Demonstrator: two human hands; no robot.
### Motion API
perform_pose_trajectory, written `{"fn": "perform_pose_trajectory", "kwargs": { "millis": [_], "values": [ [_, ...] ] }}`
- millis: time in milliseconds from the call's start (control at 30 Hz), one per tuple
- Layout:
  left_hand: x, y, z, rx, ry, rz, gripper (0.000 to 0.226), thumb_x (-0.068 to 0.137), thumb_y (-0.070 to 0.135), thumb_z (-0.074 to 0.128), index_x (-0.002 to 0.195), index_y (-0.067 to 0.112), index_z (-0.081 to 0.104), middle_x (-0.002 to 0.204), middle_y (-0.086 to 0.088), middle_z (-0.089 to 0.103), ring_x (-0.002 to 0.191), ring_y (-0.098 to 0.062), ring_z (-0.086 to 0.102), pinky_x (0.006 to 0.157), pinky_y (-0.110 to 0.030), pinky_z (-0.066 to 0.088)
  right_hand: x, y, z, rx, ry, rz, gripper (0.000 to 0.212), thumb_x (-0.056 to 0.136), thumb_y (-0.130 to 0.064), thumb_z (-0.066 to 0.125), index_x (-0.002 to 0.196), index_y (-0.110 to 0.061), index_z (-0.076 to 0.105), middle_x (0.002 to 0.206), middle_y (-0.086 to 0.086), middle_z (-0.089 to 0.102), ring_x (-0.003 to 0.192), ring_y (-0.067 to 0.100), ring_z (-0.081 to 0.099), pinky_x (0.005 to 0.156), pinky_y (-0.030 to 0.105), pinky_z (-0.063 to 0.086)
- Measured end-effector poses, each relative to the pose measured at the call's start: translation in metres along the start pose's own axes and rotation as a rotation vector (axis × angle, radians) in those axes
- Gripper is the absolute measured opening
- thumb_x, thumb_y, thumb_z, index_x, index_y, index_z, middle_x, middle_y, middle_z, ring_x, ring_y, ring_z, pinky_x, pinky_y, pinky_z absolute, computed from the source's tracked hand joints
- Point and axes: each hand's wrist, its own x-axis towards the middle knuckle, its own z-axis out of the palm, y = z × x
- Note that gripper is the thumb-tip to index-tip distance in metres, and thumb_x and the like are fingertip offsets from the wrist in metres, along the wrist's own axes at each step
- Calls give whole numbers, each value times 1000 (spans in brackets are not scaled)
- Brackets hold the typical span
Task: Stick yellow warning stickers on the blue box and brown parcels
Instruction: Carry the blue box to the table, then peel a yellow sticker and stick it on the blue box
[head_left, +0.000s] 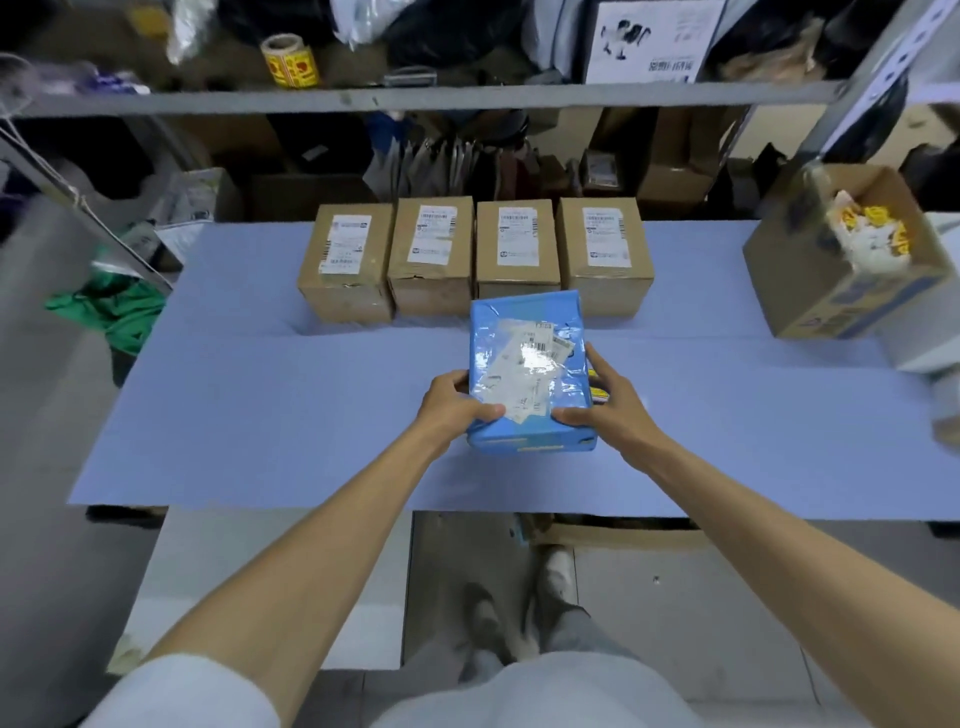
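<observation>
The blue box (530, 369), wrapped in shiny tape with white shipping labels on top, is tilted up off the pale blue table (260, 405). My left hand (454, 402) grips its near left corner and my right hand (605, 402) its near right side. A bit of yellow sticker (597, 391) shows on the box's right side by my right fingers. Behind it, several brown parcels (475, 257) with white labels stand in a row. A roll of yellow warning stickers (289, 61) lies on the upper shelf.
An open cardboard box (852, 254) with yellow and white scraps inside stands at the table's right end. A metal shelf (415, 97) crammed with bags and boxes runs behind the table. Green cloth (111, 309) lies to the left. My feet show below the table edge.
</observation>
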Motion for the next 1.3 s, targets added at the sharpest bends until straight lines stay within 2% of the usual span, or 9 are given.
{"fn": "perform_pose_trajectory", "kwargs": {
  "millis": [133,300,433,600,800,1000,1067,1200,1300],
  "values": [
    [16,-2,3,-4,44,-2,40,69,-1,80,98,17,59,100,0,65,88,-17,62,77,-32,54,22,5,-2,-7,-48,6,99,74,-4,79,151,-30,24,131,10,53,114,26,58,82,30,54],
    [29,-9,9,20,96,1,51,72,2,79,117,18,61,115,-5,64,107,-24,61,96,-43,51,47,18,-1,-11,-114,12,102,77,-3,76,151,-38,14,130,0,50,108,16,58,65,18,56],
    [38,-14,11,72,119,14,66,71,3,80,130,18,55,117,-6,63,109,-25,60,97,-44,50,59,34,2,-35,-203,33,110,81,-1,72,145,-49,-3,132,-9,40,105,6,56,63,13,54],
    [44,-23,10,64,77,-31,82,72,5,81,142,21,42,124,-10,57,102,-25,62,94,-41,52,75,48,-2,-111,-202,98,109,80,3,71,150,-41,-1,132,-1,42,106,16,56,59,14,54],
    [58,-29,1,109,59,-41,91,71,8,82,145,31,33,103,2,53,104,-25,59,91,-39,53,90,43,-1,-234,-182,108,103,81,0,71,152,-36,6,132,0,43,99,16,58,57,16,55],
    [77,-20,-2,136,52,-22,79,75,13,79,140,27,37,108,-2,54,98,-20,57,80,-28,49,98,38,-1,-386,-172,104,104,82,-5,72,153,-31,2,146,5,40,118,27,55,93,43,53],
    [79,-19,-3,146,72,-25,78,75,11,79,139,27,38,103,-1,55,93,-19,58,75,-27,49,99,36,0,-412,-174,96,104,82,-7,73,153,-32,2,148,5,39,121,28,53,93,45,52],
    [83,-22,-4,119,59,-38,79,75,9,79,140,27,38,98,1,55,94,-21,58,83,-35,52,97,43,-5,-305,-184,89,96,83,-15,73,152,-36,11,137,0,45,103,16,61,69,20,56],
    [84,-25,-4,113,74,-33,79,75,9,78,140,27,38,101,-1,56,98,-22,58,89,-40,52,97,49,-11,-275,91,17,62,87,-24,69,143,-22,41,118,3,59,91,15,63,68,19,51]
  ]
}}
